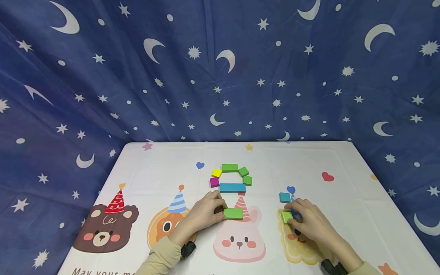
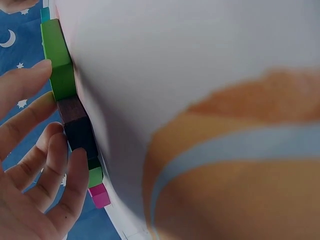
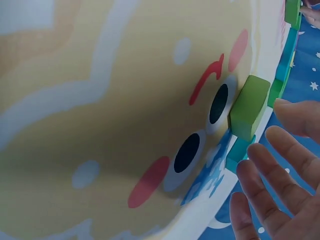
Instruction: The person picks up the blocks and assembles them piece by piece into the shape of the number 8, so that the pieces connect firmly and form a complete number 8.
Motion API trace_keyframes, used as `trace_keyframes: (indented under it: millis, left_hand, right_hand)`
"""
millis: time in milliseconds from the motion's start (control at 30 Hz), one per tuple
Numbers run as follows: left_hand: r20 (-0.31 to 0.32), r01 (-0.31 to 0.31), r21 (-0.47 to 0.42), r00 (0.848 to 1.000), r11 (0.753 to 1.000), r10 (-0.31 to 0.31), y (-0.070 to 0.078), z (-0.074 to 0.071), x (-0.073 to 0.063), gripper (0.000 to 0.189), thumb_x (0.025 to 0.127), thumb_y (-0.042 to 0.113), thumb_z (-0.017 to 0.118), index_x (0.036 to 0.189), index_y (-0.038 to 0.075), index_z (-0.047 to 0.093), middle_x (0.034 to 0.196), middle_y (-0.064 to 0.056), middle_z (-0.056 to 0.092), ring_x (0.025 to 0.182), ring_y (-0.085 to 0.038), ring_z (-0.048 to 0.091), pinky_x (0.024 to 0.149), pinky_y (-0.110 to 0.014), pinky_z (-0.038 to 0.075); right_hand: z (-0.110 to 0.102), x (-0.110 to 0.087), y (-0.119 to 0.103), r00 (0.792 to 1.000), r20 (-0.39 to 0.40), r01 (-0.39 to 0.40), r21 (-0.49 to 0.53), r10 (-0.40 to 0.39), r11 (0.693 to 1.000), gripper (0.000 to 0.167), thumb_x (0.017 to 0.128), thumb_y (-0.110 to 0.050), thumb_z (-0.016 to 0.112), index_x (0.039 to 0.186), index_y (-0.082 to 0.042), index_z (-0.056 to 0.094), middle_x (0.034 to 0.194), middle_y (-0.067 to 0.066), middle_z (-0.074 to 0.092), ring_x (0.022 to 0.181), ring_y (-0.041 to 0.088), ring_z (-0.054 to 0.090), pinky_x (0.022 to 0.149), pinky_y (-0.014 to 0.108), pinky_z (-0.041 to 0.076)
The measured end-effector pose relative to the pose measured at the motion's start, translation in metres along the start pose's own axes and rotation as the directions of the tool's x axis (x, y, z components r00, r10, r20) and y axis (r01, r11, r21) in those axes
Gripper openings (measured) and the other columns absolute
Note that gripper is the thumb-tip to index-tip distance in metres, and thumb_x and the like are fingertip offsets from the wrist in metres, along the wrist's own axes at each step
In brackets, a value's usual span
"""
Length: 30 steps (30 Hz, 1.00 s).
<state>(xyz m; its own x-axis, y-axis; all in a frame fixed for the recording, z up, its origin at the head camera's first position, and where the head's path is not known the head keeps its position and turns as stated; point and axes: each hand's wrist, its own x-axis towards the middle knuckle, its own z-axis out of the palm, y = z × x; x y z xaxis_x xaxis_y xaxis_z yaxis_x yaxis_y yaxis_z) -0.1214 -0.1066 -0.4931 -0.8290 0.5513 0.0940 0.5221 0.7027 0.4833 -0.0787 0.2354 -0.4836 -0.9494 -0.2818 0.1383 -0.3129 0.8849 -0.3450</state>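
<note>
In the head view my left hand [image 1: 203,212] is at the left end of a long green block [image 1: 233,214], its thumb and index finger pinching that end. A dark block [image 2: 77,122] lies beside this green block in the left wrist view, under my other fingers; the hand mostly hides it from above. To the right, my right hand [image 1: 311,219] hovers at a small light green block [image 1: 287,217]. Thumb and fingers stand just apart from it in the right wrist view, loosely bent. A small teal block [image 1: 284,197] lies just beyond.
Farther back, a ring of blocks includes a long blue block [image 1: 232,188], a magenta block [image 1: 214,182], a yellow block [image 1: 216,173] and several green ones. The white tablecloth [image 1: 292,160] has printed animals and hearts. A blue star-patterned curtain [image 1: 220,95] hangs behind the table.
</note>
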Motion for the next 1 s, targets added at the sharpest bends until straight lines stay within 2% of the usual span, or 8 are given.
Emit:
trace_keyframes:
  millis: [200,600,833,1000]
  left_hand:
    - [-0.003,-0.008,0.0,1.0,1.0,0.008,-0.0005,0.0005,-0.0001,0.016,0.08,0.026,0.077,0.093,0.019,0.072,0.093,0.004,0.052,0.082,-0.007,0.042,0.065,-0.018,0.036]
    - [0.0,-0.008,-0.006,1.0,1.0,0.008,-0.0004,-0.0001,-0.0003,0.015,0.08,0.025,0.076,0.093,0.019,0.072,0.093,0.003,0.052,0.082,-0.007,0.042,0.064,-0.018,0.036]
    - [-0.007,-0.018,-0.007,1.0,1.0,0.018,0.0003,-0.0012,-0.0002,0.015,0.08,0.026,0.077,0.092,0.019,0.072,0.093,0.002,0.053,0.082,-0.007,0.042,0.065,-0.018,0.036]
    - [0.003,-0.007,-0.007,1.0,1.0,0.007,0.0003,-0.001,0.0007,0.016,0.079,0.026,0.077,0.092,0.019,0.071,0.092,0.003,0.052,0.081,-0.007,0.042,0.064,-0.018,0.035]
  right_hand:
    - [0.002,-0.0018,0.0013,1.0,-0.004,0.005,0.001,-0.005,1.0,0.03,0.071,-0.015,0.082,0.098,-0.019,0.069,0.097,-0.008,0.065,0.088,0.011,0.057,0.078,0.038,0.046]
    - [0.0071,-0.0057,0.0033,1.0,0.0,-0.016,0.019,0.016,1.0,0.031,0.071,-0.013,0.081,0.099,-0.02,0.069,0.098,-0.011,0.066,0.081,0.006,0.05,0.071,0.028,0.04]
    - [0.0089,-0.0063,0.0045,1.0,-0.003,-0.031,0.078,0.031,0.996,0.032,0.071,-0.01,0.081,0.099,-0.018,0.069,0.098,-0.01,0.065,0.077,0.007,0.048,0.065,0.02,0.04]
    - [0.0101,-0.0056,0.0032,0.997,0.02,-0.074,0.113,0.072,0.991,0.031,0.073,-0.01,0.08,0.1,-0.019,0.069,0.094,-0.01,0.063,0.079,0.007,0.048,0.068,0.022,0.043]
